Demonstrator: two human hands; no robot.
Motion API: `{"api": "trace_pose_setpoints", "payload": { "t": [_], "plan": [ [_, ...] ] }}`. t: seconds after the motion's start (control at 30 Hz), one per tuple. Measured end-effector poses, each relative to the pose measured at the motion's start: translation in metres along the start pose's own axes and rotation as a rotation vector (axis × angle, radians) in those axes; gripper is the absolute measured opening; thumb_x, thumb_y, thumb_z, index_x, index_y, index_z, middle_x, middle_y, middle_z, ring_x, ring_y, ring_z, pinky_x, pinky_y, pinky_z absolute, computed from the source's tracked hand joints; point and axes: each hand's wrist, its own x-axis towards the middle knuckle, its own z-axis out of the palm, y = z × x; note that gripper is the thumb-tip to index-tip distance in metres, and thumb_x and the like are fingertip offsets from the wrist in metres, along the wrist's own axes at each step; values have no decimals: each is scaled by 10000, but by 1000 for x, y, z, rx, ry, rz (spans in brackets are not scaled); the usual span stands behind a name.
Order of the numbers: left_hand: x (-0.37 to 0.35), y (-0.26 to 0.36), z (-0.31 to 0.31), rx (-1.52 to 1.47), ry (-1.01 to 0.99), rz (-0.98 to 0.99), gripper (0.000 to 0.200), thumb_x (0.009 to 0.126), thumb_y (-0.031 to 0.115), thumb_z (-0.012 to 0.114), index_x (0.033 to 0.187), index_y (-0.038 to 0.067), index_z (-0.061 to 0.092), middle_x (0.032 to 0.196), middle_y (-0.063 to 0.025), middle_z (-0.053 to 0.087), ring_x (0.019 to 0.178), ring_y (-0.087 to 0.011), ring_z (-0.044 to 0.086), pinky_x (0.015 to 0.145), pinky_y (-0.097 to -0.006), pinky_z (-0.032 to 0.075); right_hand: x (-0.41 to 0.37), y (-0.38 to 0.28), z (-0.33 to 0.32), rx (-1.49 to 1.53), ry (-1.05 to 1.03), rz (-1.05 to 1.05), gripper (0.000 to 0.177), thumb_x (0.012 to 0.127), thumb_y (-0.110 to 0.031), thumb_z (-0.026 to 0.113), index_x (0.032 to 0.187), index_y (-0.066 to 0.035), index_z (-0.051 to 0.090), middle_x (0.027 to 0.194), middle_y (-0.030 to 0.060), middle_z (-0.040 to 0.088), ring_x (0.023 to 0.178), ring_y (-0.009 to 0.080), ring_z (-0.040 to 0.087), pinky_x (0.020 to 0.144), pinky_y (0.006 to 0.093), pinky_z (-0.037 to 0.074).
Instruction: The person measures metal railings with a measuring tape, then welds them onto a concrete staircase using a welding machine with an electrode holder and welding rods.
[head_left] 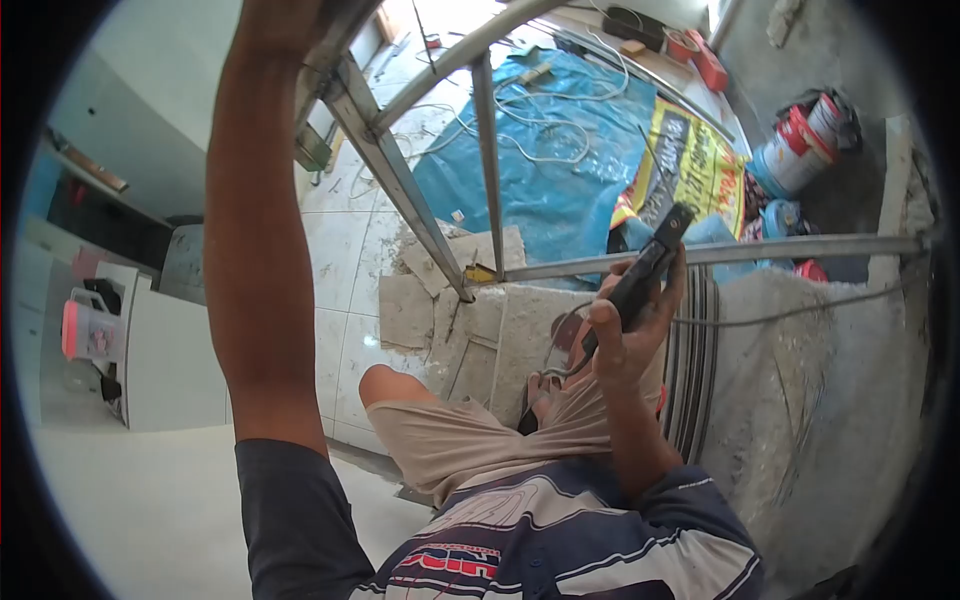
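A head-worn view looks down on a person in a striped shirt and beige shorts (500,435), knees bent, with a metal frame (400,180) rising in front of them; dark blurred edges ring the scene.

The right hand (648,340) grasps a black tool (635,290), the fingers wrapped around its body and the thumb along the near side; the tool slants up and to the right, just by the frame's long crossbar (800,251), and a cord hangs from its lower end towards the person's lap. The left arm stretches to the top edge, where the left hand (285,18) is nearest to the frame's upper part; its fingers are cut off from sight, so whether they grip cannot be told.

Beyond the frame, a blue tarp (560,110) lies on white tiles (340,240), with pale cable looped over it; a yellow printed banner (690,160) overlaps its right side, near a white and red bucket (790,160); broken slabs (408,308) lie by the frame's foot; a pink-lidded container (92,330) stands far left.
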Motion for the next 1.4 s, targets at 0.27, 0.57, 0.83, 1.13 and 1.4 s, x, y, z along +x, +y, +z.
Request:
{"api": "trace_pose_setpoints", "payload": {
  "t": [0.27,0.57,0.83,1.13,1.4],
  "plan": [
    [15,-87,-48,455,172,620,179,1045,193,591,1141,68,676,1070,-13,680,781,-108,633,717,-250,546,-13,-8,6,-85,13,36,1251,773,-491,911,1615,3,130,1199,89,501,893,97,521,757,228,469],
    [-116,-32,-13,-252,410,-1,250,1013,85,554,1185,-97,580,917,-124,650,807,-224,659,734,-340,586,-8,-10,2,-197,-6,10,1268,769,-420,926,1617,21,91,1158,80,566,797,74,531,671,215,479],
    [-162,-49,64,-47,252,-57,624,835,277,912,1284,8,572,935,25,458,745,-57,378,673,-174,338,-12,-10,1,-91,-41,-2,1244,766,-348,924,1617,12,91,1155,87,573,763,76,531,640,223,476],
    [-162,-60,75,480,222,-142,944,632,493,990,1274,-61,576,899,-49,490,845,-213,518,785,-371,467,-30,1,-29,-3,7,52,1222,761,-322,923,1618,-1,114,1109,60,536,744,49,517,572,180,454],
    [-162,-55,77,463,191,-170,850,667,465,978,1221,-36,570,896,-58,492,825,-195,507,768,-373,467,-50,6,-30,76,-72,136,1184,782,-288,898,1620,-1,113,1108,28,520,794,36,526,636,151,454]
  ]
}}
